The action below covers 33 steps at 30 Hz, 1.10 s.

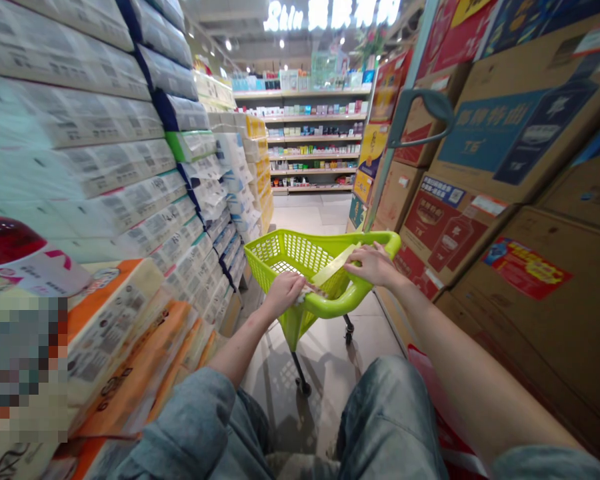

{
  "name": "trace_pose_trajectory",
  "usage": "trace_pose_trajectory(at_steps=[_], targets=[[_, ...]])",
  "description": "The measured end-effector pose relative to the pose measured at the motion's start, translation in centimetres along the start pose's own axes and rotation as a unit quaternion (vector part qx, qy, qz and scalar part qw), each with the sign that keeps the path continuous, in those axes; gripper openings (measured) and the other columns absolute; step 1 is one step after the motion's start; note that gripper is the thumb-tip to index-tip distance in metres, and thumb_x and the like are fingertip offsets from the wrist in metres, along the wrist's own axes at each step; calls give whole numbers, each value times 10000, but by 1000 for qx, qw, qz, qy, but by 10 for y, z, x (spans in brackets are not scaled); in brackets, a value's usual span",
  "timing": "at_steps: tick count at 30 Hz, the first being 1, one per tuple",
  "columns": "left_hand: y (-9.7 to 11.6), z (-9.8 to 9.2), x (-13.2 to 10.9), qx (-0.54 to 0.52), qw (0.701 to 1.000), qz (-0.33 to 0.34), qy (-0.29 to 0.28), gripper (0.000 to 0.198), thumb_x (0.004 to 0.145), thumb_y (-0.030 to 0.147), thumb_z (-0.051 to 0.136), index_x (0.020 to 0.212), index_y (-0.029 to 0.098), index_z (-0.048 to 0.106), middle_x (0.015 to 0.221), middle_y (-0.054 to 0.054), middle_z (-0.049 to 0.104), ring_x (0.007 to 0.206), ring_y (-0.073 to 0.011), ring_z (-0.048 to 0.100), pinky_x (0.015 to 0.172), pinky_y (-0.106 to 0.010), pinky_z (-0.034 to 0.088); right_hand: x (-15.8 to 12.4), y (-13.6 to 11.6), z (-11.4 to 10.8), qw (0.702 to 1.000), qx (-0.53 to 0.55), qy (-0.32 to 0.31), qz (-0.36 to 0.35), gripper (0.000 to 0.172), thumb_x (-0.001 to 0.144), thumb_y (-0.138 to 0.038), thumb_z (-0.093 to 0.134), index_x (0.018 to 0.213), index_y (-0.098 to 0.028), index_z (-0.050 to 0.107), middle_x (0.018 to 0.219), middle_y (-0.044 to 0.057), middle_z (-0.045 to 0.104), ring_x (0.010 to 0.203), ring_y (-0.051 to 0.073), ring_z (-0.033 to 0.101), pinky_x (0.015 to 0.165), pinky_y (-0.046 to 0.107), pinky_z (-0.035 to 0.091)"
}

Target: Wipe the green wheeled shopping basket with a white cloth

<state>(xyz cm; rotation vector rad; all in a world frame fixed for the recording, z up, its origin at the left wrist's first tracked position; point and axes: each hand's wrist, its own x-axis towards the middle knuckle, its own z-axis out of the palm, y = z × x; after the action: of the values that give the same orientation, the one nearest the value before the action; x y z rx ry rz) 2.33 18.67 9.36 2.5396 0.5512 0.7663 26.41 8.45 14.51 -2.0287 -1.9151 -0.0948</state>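
Note:
A lime-green plastic shopping basket on wheels (285,250) stands in the aisle in front of me. My left hand (286,291) rests closed on its near rim, over one end of a pale yellow-green strip (333,268). At the basket's right rim my right hand (374,263) pinches the strip's other end. The strip runs slanted between the two hands. My knees in grey trousers fill the bottom of the view.
Stacked tissue and paper packs (105,180) wall the left side. Brown cardboard cartons (520,200) pile up on the right, close to my right arm. A grey trolley handle (430,107) rises beside them. Shelves of goods (313,140) close the aisle's far end.

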Motion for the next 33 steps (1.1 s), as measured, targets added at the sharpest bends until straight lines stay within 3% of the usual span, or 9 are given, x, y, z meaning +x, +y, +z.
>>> trace_pose_trajectory(at_steps=[6,10,14,17,21,25,28,33], targets=[[-44,8,-1,-54,992,-80,79,427,908,314,250,847,168,646,949,-66,650,945,-182,562,922,-350,409,-1,-10,1,1000,-12,-4,19,287,809,-434,465,829,-273,701,965,17,682,1014,239,514,1028,534,104],[-53,17,-4,-93,975,-138,146,376,888,272,283,1055,140,593,1184,-105,572,1154,-190,480,1063,-392,304,0,-16,2,999,-15,-1,33,291,803,-439,467,828,-268,702,986,20,682,1030,242,508,1035,536,87],[-30,30,-15,-155,950,-189,195,442,908,310,273,1288,154,436,1409,-92,378,1334,-170,289,1139,-370,167,0,-16,1,999,-17,1,37,283,799,-433,467,806,-270,698,987,12,681,1029,234,509,1036,533,93],[3,44,-28,-185,929,-206,247,484,928,374,246,1376,205,315,1481,-48,265,1378,-155,190,1154,-353,112,0,-13,1,999,-18,-2,35,277,797,-431,473,810,-270,697,988,10,680,1028,232,511,1036,530,100],[45,66,-45,-161,911,-237,295,527,929,391,249,1411,178,223,1519,-69,132,1404,-189,47,1157,-388,57,0,-10,1,999,-24,-4,34,290,803,-443,466,834,-273,699,989,14,676,1033,232,511,1036,527,105],[52,76,-53,-120,914,-242,304,454,936,325,231,1353,158,295,1421,-139,321,1376,-229,167,1124,-441,155,0,-11,2,999,-29,-4,38,300,810,-448,456,840,-276,700,992,19,675,1035,232,510,1037,528,103],[34,74,-54,-107,902,-250,336,404,924,273,249,1300,153,336,1319,-155,421,1299,-233,306,1084,-426,237,-1,-15,2,999,-30,-5,40,309,818,-449,443,845,-280,700,1006,19,675,1039,234,506,1037,533,95],[5,71,-63,-117,891,-258,354,370,870,235,360,1232,178,417,1276,-133,459,1253,-239,363,1053,-400,292,-1,-23,2,999,-20,4,43,319,816,-454,439,831,-267,698,976,25,681,1025,235,505,1032,534,93]])
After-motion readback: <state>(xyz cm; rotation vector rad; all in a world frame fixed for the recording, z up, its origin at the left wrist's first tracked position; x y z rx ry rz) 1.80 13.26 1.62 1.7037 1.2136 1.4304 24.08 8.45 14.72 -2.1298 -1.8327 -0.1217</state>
